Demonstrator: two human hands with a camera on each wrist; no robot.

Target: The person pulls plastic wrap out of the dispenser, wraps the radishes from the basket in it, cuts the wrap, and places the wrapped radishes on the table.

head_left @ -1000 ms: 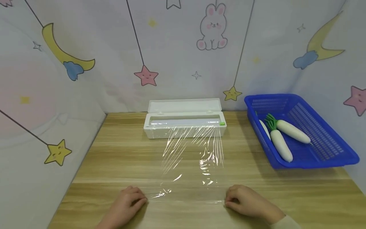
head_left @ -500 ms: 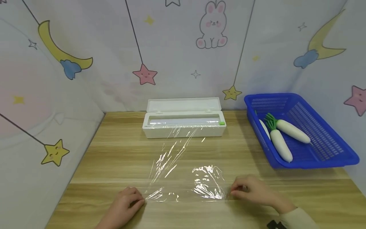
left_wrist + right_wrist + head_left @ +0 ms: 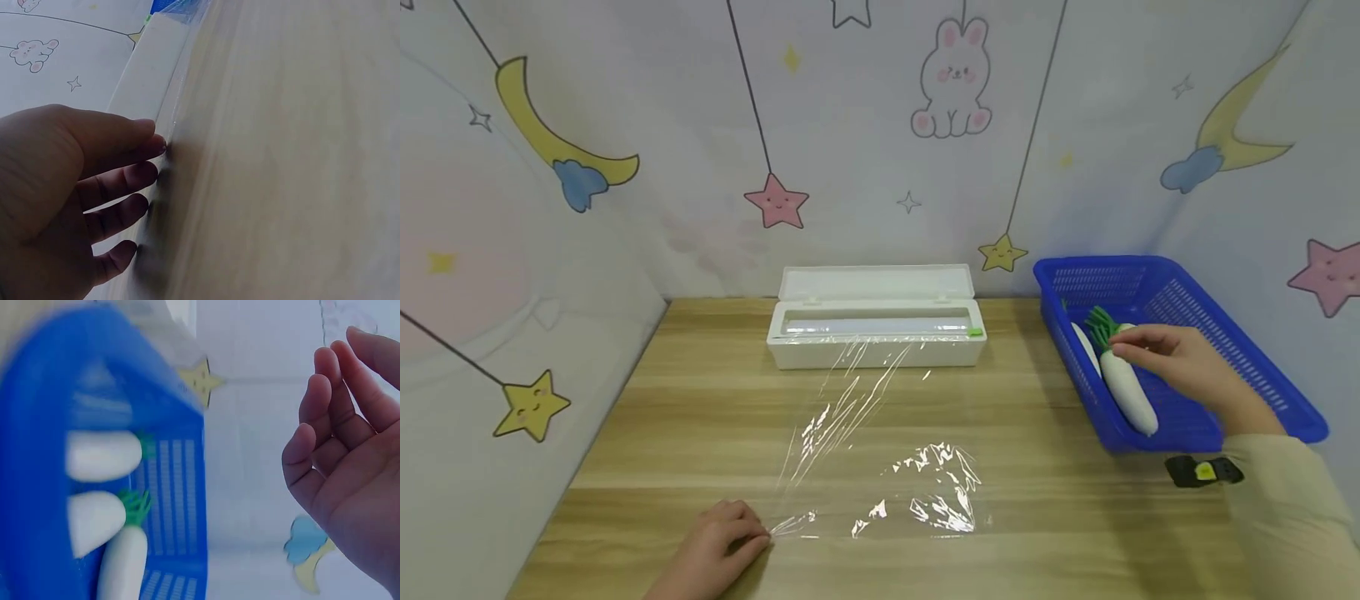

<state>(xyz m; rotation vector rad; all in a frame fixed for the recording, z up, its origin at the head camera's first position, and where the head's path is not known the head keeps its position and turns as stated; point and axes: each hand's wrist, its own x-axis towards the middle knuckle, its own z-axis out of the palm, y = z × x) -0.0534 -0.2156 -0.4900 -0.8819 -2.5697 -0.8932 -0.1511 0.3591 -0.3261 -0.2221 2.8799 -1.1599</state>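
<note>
A sheet of clear plastic wrap [image 3: 880,467] stretches over the wooden table from a white wrap dispenser [image 3: 876,355] with its lid raised. The left hand [image 3: 722,546] pinches the sheet's near left corner; in the left wrist view, the thumb and index fingertip of this hand [image 3: 50,181] meet at the film's edge. Over the blue basket [image 3: 1093,265], the right hand [image 3: 1187,367] is raised, fingers loosely bent and holding nothing. Below it lie white radishes [image 3: 1129,396] with green tops, one partly hidden. In the right wrist view, the same hand [image 3: 362,450] is apart from the radishes [image 3: 122,562].
Against the back wall, covered by a printed cloth [image 3: 857,142], stands the dispenser, a green slider [image 3: 974,332] at its right end. The basket fills the table's right side. Bare wooden tabletop [image 3: 1037,500] lies between film and basket.
The right hand has let go of the film's near right corner and moved right and up over the basket. That corner now lies crumpled on the table. The left hand keeps its pinch.
</note>
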